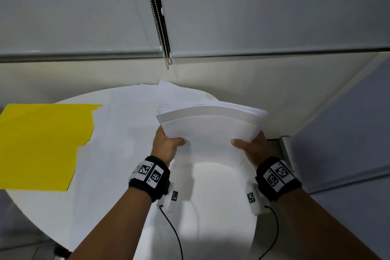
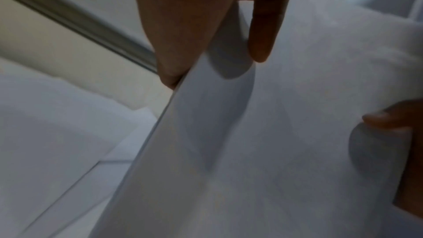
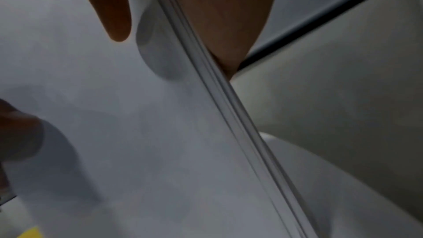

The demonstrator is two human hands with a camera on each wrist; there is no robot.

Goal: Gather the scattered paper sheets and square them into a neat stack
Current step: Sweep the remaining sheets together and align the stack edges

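Observation:
A thick bundle of white paper sheets (image 1: 211,131) is held up off the round white table (image 1: 42,200), tilted away from me. My left hand (image 1: 166,143) grips its left edge, thumb on the near face and fingers behind. My right hand (image 1: 251,145) grips the right edge the same way. The left wrist view shows the left hand (image 2: 206,30) pinching the bundle (image 2: 274,151). In the right wrist view the right hand (image 3: 183,15) pinches the paper sheets (image 3: 128,133), whose edges sit slightly uneven. More white sheets (image 1: 143,99) lie loose on the table behind.
A yellow folder (image 1: 42,145) lies on the table's left side, overhanging the rim. A wall and a window blind with a bead chain (image 1: 160,27) stand close behind the table. A metal fitting (image 1: 285,148) sits at the right.

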